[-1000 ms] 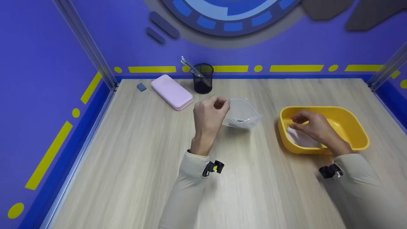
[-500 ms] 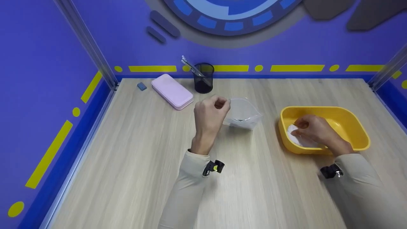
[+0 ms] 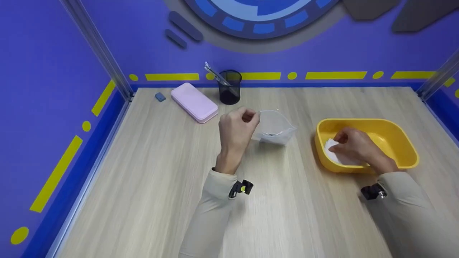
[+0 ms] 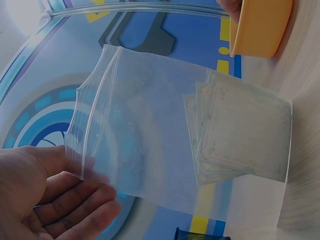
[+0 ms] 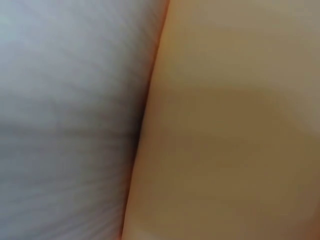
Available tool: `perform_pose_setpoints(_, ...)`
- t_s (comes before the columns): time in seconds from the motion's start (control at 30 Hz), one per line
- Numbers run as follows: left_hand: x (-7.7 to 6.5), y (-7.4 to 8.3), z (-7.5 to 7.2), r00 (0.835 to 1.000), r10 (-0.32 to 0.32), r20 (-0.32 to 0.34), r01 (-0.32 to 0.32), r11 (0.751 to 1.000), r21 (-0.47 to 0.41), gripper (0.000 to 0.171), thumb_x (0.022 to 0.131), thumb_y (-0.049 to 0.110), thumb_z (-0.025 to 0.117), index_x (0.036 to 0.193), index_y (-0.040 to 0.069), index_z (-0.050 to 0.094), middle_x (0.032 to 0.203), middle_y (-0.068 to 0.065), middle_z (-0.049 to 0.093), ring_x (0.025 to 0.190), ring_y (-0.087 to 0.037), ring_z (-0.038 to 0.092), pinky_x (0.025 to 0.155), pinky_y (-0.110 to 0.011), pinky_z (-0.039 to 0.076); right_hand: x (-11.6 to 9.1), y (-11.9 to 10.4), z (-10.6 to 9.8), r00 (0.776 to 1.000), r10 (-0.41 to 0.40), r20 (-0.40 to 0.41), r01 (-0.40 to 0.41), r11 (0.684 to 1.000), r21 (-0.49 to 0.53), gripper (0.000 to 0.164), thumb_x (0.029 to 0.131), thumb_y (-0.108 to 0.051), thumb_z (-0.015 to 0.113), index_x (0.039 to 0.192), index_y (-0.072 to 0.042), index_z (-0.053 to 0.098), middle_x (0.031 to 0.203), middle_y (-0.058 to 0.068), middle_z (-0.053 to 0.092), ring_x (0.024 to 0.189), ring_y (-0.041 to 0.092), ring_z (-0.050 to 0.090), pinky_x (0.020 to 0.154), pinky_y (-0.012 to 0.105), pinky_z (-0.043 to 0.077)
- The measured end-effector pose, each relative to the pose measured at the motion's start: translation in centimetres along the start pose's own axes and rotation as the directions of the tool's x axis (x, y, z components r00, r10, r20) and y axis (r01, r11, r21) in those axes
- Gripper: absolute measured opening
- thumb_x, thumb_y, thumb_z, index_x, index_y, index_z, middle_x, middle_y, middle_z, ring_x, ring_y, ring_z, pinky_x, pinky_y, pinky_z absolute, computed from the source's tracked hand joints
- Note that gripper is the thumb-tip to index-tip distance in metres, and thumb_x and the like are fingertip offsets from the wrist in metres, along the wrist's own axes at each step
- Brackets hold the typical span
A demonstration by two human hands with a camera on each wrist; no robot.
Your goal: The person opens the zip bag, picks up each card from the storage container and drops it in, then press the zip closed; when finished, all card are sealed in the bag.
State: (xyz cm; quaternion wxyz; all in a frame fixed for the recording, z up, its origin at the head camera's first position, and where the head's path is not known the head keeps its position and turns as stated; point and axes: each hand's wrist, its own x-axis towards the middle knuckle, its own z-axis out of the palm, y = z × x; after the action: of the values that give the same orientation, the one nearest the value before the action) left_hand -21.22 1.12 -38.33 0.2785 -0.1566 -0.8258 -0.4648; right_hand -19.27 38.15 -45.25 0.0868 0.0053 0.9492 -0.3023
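My left hand [image 3: 237,132] pinches the open edge of a clear zip-lock bag [image 3: 275,125] between thumb and fingers. The bag stands upright on the table with its mouth parted. Several square, pale, flat sheets [image 4: 245,130] show through its lower part in the left wrist view. At the right, my right hand [image 3: 355,145] reaches into a yellow basin [image 3: 408,150], thumb and fingertips pinching a thin white piece [image 3: 331,144] that looks like paper. Part of that piece is hidden under the hand. The right wrist view holds only the basin's outer wall [image 5: 225,130] and the tabletop, close and blurred.
A pink case [image 3: 194,102] lies behind my left hand, with a small blue block, perhaps an eraser [image 3: 160,96], to its left. A black mesh pen cup [image 3: 230,89] with a silver item stands near the back wall.
My right hand's fingers have closed on the white piece in the basin, and its visible edge has shifted up slightly. The left hand and the bag have stayed almost still.
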Motion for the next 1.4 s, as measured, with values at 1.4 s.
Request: perform_pose_setpoints(1.4, 0.1, -0.1, 0.1, 0.999, 0.036, -0.034, -0.035, 0.999, 0.014, 0.009, 0.088, 0.008, 0.084, 0.081, 0.005, 0.079, 0.074, -0.003, 0.075, 0.065, -0.016, 0.07, 0.067, -0.032, 0.057, -2.8, -5.3, -3.1, 0.917, -0.276, -0.288, 0.281, 0.959, -0.026, 0.014, 0.101, -0.001, 0.07, 0.115, 0.003, 0.07, 0.107, 0.019, 0.071, 0.094, 0.032, 0.063, 0.078, 0.002, 0.038)
